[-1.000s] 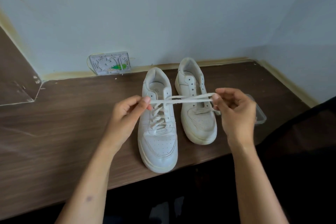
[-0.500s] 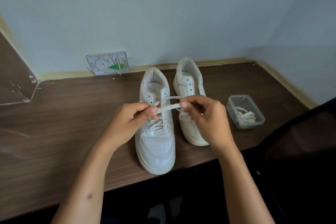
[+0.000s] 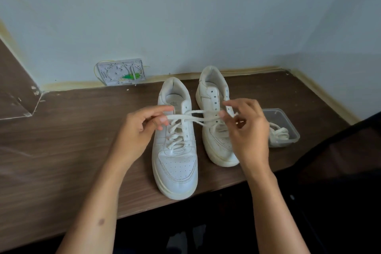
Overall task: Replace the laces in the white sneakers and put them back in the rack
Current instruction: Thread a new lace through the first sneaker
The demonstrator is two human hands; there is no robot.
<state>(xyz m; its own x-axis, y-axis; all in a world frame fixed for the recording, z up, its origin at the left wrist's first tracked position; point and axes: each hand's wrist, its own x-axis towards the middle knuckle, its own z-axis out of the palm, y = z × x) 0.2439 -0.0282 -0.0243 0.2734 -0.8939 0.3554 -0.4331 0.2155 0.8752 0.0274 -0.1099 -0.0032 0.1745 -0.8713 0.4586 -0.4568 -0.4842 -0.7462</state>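
Pinching one lace (image 3: 191, 118) end in each hand, left hand (image 3: 137, 130) and right hand (image 3: 246, 130), I cross them over the near sneaker (image 3: 175, 163) on the table (image 3: 61, 150). Soft, limp cord; I'd hold near the tips.

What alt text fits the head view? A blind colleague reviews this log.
Two hands, left hand and right hand, pinch the lace ends over the left sneaker. The unlaced sneaker and a tub sit right.
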